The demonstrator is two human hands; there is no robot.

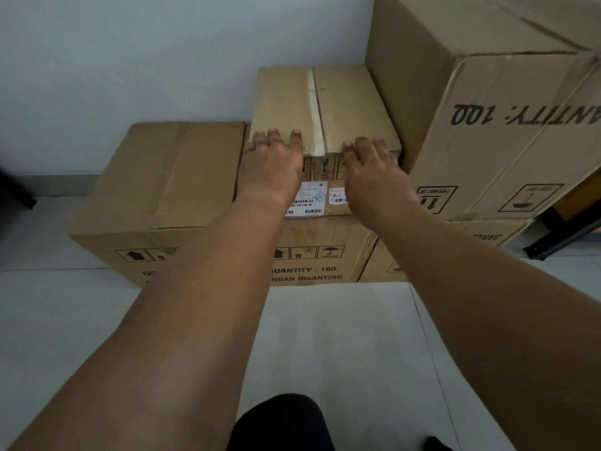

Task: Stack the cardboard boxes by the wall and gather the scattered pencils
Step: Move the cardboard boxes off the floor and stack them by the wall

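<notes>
A small taped cardboard box (338,105) sits on top of a wide low box (156,187) against the white wall. My left hand (270,167) lies flat on the small box's near left edge, fingers straight. My right hand (374,170) presses its near right edge the same way, fingertips over the top rim. A white shipping label (309,200) shows between my wrists. A tall box (507,125) printed "QUANTITY: 100" upside down stands on another box (468,242) at the right. No pencils are in view.
The white wall (130,60) runs behind the boxes. Pale floor tiles (341,346) spread in front. A black and yellow frame (566,229) stands at the far right, a dark object (13,190) at the left edge.
</notes>
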